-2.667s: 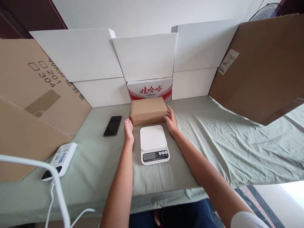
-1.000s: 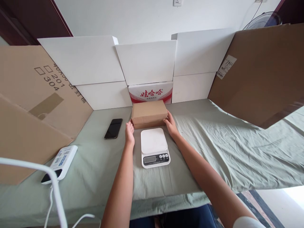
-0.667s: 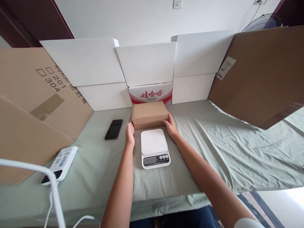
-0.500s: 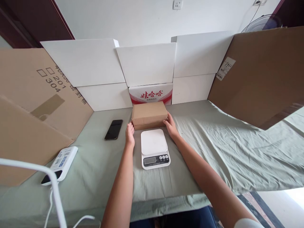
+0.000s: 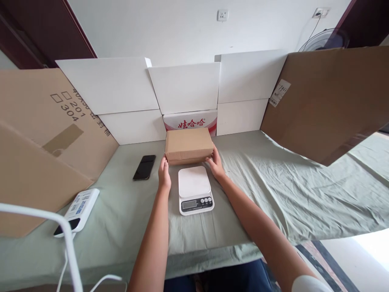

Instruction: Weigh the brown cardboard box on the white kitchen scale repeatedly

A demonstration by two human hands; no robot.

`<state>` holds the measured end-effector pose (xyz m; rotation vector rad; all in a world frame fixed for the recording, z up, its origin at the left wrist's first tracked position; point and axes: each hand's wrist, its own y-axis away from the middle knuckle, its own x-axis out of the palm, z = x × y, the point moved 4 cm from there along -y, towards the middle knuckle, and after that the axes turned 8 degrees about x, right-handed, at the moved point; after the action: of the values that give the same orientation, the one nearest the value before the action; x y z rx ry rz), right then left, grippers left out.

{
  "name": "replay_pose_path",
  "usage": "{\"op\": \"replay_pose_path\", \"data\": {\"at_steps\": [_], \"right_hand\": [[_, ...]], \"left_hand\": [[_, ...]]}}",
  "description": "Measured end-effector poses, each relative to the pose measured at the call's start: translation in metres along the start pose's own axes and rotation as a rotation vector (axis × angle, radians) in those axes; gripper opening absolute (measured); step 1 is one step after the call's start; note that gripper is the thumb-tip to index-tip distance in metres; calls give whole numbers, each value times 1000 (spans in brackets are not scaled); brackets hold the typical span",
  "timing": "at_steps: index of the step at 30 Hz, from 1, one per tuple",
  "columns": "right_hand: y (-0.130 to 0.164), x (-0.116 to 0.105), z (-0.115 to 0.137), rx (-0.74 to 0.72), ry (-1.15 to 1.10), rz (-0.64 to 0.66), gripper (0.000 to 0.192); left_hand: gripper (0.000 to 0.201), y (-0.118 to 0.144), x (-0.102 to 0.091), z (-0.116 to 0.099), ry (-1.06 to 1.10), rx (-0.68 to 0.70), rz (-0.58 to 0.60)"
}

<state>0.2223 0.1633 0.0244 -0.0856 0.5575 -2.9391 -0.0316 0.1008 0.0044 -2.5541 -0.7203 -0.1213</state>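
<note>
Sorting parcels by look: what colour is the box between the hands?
Plain brown cardboard box, clearest in the head view.
</note>
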Motion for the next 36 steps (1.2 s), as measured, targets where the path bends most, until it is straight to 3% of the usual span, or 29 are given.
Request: {"op": "replay_pose_path", "data": {"at_steps": [6,12,17,26,36], "right_hand": [[33,-5,26,-182,150,-39,82],[93,-31,41,-151,240,29,69],[118,-44,39,-107,228,54,68],[117,-39,44,-37,207,76,78],[116,-35,42,-71,213,123,76]], "left_hand": [[74,22,-14,-42,-19,113,85],[82,90,-52,-64,10,-54,192],[82,134,-64,-61,29,-136,268],[83,131,-65,-51,47,-150,241],[87,128,-64,-47,-36,-164,210]]}}
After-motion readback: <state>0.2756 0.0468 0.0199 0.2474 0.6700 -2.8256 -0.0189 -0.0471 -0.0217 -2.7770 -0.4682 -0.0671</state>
